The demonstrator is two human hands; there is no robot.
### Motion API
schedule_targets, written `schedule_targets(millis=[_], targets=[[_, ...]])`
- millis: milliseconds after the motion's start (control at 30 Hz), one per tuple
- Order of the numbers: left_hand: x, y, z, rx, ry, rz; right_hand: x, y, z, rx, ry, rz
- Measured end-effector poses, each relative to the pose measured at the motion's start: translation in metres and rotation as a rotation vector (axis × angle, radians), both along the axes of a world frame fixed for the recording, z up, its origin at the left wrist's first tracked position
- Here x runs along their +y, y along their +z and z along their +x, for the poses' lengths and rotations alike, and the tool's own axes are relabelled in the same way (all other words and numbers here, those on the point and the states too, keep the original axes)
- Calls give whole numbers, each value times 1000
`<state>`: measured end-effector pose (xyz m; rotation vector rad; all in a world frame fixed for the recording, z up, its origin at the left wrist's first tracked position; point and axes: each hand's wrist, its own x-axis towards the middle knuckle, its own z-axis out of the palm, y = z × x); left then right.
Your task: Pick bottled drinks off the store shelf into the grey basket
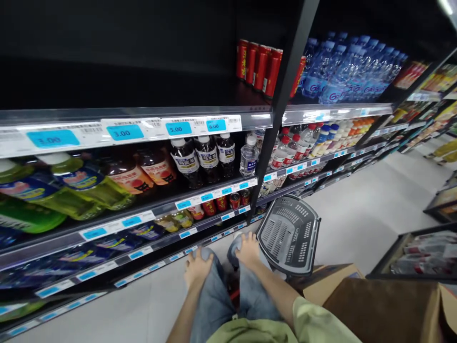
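My left hand (197,268) lies on my left knee, its fingers spread over the blue jeans (210,305). On the other knee rests my right hand (249,251), fingers apart, with nothing in it. Just right of that hand stands a dark grey shopping basket (285,233) with a slotted bottom and no goods visible inside. Ahead of my knees are the shelves, where dark-drink bottles (208,155) stand upright beside a clear bottle (249,157). Red cans (259,69) line up on the upper shelf against a black post (291,57).
Blue-capped water bottles (350,71) crowd the upper right shelf. Green-yellow tea bottles (82,178) lean at the left. An open cardboard box (382,305) sits at my right, near a dark-framed bin (417,252) of packaged goods. Pale floor (360,190) runs along the aisle.
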<state>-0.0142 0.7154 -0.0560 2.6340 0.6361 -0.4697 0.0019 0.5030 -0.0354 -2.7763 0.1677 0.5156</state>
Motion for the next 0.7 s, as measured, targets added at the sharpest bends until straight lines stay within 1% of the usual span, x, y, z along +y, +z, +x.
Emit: schedule_targets(millis=[100, 200, 333, 467, 533, 600, 700], targets=[[-6, 7, -5, 6, -7, 32, -19, 0, -1, 6, -12, 45], [-11, 15, -15, 16, -20, 82, -31, 1, -4, 15, -27, 93], [-13, 24, -42, 50, 1, 121, -33, 4, 0, 25, -62, 169], [-11, 29, -73, 5, 72, 117, -40, -3, 13, -9, -173, 247], [-9, 30, -84, -22, 93, 112, -53, -10, 16, -42, -238, 272], [-5, 31, -89, -32, 105, 105, -73, -19, 12, -101, -311, 286], [5, 32, -89, -36, 106, 90, -112, -31, -11, -262, -443, 270]])
